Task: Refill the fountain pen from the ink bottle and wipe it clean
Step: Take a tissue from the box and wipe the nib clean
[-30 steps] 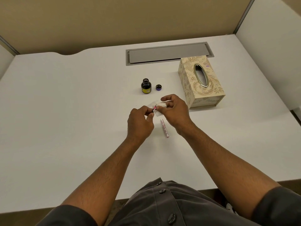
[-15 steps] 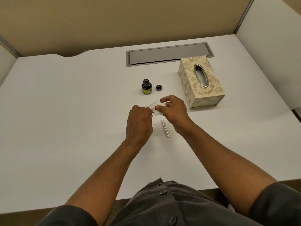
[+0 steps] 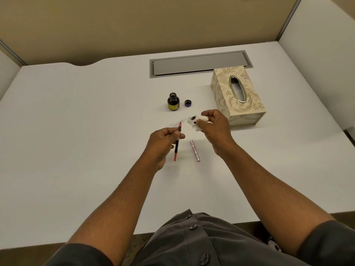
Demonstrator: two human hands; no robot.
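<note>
My left hand (image 3: pixel 163 140) pinches a thin red and black fountain pen section (image 3: pixel 177 145), its tip pointing away from me. My right hand (image 3: pixel 216 125) grips a crumpled white tissue (image 3: pixel 196 121) with dark ink stains, held just right of the pen tip and apart from it. The pink pen barrel (image 3: pixel 194 151) lies on the white desk between my hands. The open ink bottle (image 3: pixel 173 102) with a yellow label stands further back, its purple cap (image 3: pixel 188 103) beside it on the right.
A patterned cream tissue box (image 3: pixel 238 96) stands at the right, close to my right hand. A grey cable hatch (image 3: pixel 199 63) is set into the desk behind it. Partition walls close off the back and right sides.
My hands have separated: the tissue came off the pen tip and moved right, and the left hand drew the pen back toward me, exposing its length and the ink stains.
</note>
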